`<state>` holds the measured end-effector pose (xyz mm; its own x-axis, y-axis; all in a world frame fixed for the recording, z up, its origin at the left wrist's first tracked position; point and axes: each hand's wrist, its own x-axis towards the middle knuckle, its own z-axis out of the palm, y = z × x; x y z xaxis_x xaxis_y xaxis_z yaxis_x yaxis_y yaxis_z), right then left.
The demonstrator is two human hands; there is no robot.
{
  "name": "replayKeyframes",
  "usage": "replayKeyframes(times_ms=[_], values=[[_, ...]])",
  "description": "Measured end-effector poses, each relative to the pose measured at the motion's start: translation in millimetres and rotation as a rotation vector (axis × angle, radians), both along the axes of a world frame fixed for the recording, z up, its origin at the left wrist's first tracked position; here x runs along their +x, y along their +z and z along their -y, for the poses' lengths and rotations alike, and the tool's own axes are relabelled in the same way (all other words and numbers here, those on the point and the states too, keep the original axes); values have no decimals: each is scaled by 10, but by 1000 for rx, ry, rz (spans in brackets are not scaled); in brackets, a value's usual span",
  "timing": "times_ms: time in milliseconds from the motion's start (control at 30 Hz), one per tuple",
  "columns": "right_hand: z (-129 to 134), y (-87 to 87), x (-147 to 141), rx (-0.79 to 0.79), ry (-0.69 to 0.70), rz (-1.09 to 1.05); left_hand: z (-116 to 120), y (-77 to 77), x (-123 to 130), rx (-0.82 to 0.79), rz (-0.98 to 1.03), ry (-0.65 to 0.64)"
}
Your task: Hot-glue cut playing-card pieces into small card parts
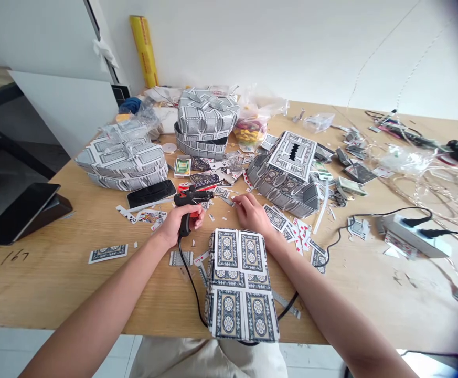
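My left hand (181,223) is wrapped round the handle of a black glue gun (193,197), its nozzle pointing right. Just beyond the nozzle tip, my right hand (250,211) has its fingers curled at the table among card scraps; whatever they may pinch is too small to make out. A box covered in playing cards (241,283) stands at the table's front edge, between my forearms. The gun's black cord runs down behind this box. Loose patterned cards (278,219) lie to the right of my right hand.
Card-covered boxes (124,157) stand at the back left, the back middle and right of centre (287,170). A phone (151,194) lies left of the gun. At the right are a power strip (413,236) with plugs and tangled cords. Scraps cover the middle.
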<state>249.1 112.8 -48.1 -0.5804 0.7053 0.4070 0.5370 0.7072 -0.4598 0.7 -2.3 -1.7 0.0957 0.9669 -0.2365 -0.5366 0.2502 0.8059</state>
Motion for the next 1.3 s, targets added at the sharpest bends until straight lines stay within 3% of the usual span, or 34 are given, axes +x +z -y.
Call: replayKeyframes(times_ms=[967,1300], values=[[-24,-22,2,-2,72,27,-7,-9,3,6,-3,-1],[-14,41,-23,-18,95,61,-8,-5,3,3,-1,7]])
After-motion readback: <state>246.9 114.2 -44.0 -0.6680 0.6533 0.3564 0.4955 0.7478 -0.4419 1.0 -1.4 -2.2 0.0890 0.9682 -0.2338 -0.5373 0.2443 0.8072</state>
